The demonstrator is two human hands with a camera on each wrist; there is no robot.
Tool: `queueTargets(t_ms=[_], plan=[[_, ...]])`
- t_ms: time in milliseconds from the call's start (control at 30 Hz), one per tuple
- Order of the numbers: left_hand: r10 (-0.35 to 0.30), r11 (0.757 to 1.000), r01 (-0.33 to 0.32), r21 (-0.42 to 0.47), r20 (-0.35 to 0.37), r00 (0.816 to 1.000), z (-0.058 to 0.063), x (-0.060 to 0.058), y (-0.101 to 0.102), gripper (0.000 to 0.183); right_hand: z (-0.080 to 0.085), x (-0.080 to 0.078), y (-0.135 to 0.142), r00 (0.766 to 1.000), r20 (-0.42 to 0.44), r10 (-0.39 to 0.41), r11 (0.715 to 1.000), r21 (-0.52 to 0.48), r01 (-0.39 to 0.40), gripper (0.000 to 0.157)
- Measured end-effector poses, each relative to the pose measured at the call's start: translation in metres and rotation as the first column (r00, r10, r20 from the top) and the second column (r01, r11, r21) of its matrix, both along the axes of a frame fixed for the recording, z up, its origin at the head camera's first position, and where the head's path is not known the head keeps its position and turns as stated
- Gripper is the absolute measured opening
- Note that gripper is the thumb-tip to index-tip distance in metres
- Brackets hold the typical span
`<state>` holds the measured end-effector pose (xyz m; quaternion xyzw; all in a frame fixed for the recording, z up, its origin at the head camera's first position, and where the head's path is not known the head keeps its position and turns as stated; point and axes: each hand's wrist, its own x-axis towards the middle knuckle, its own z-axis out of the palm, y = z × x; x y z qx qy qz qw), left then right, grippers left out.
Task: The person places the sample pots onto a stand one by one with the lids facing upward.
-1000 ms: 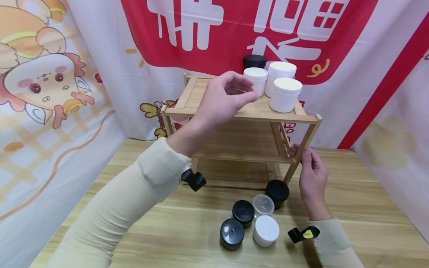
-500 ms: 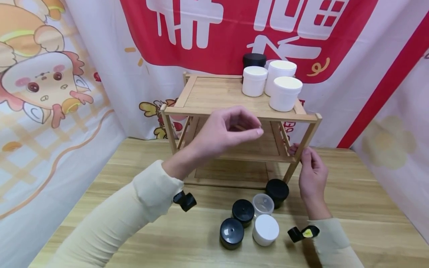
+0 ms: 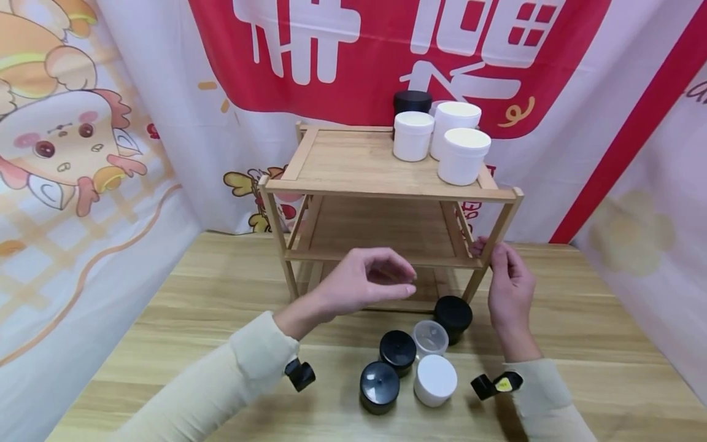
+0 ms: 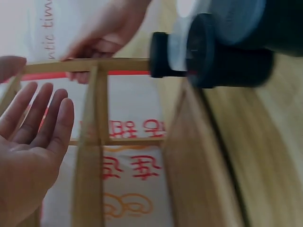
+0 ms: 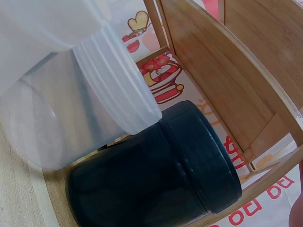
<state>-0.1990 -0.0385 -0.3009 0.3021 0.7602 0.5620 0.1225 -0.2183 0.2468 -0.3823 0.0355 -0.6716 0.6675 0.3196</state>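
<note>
My left hand (image 3: 364, 279) hangs in front of the lower part of a three-tier wooden shelf (image 3: 353, 153), fingers loosely bent and holding nothing. In the left wrist view its fingers (image 4: 59, 123) are apart. At the shelf's front right post my right hand (image 3: 510, 288) grips the wood, thumb in front and some fingertips behind. On the top tier stand white lidded jars (image 3: 464, 156) and a black jar (image 3: 412, 101). Below my left hand, on the table, are black jars (image 3: 379, 387), a clear jar (image 3: 431, 337) and a white jar (image 3: 435, 380).
One black jar (image 5: 151, 175) stands close by the shelf's front right leg, beside the clear jar (image 5: 52, 123) in the right wrist view. A printed cloth (image 3: 309, 55) hangs behind the shelf, and another cloth (image 3: 160, 104) lines the left side.
My left hand has moved down from beside the top-tier jars to in front of the lower tiers. The right hand stays on the post, and the jars keep their places.
</note>
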Motion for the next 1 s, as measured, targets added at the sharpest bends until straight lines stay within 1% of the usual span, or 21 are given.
queueTargets(t_ms=[67,200,367,500,633,733,867,1000], plan=[[-0.01,1.0,0.01,-0.018,0.028,1.0,-0.011,0.0,-0.001,0.024,0.0,0.001,0.0,1.0,0.015,-0.007,1.0,0.007,0.007,0.046],[-0.02,0.999,0.024,-0.044,0.076,0.997,-0.027,0.003,-0.005,0.027,0.0,0.002,0.0,0.999,0.032,-0.011,1.0,0.011,0.011,0.046],[-0.022,0.999,0.027,-0.047,0.103,0.994,-0.048,0.005,-0.008,0.032,0.001,0.001,0.001,0.999,0.044,-0.024,1.0,0.007,0.024,0.045],[-0.046,0.998,0.052,-0.042,0.143,0.989,-0.067,0.006,-0.01,0.038,0.0,0.0,0.001,0.998,0.051,-0.03,1.0,0.006,0.03,0.045],[-0.061,0.996,0.07,-0.049,0.181,0.982,-0.079,0.004,-0.011,0.042,0.001,0.001,0.001,0.998,0.054,-0.032,0.999,0.026,0.031,0.046],[-0.054,0.996,0.066,-0.062,0.18,0.982,-0.087,0.002,-0.011,0.042,0.002,0.002,0.001,0.997,0.071,-0.039,0.998,0.048,0.036,0.046],[-0.056,0.997,0.065,-0.049,0.175,0.983,-0.097,-0.002,-0.012,0.044,0.003,0.002,0.001,0.995,0.095,-0.043,0.998,0.055,0.038,0.046],[-0.067,0.996,0.075,-0.038,0.185,0.981,-0.107,-0.005,-0.014,0.046,0.002,0.002,0.001,0.996,0.082,-0.036,0.999,0.044,0.032,0.047]])
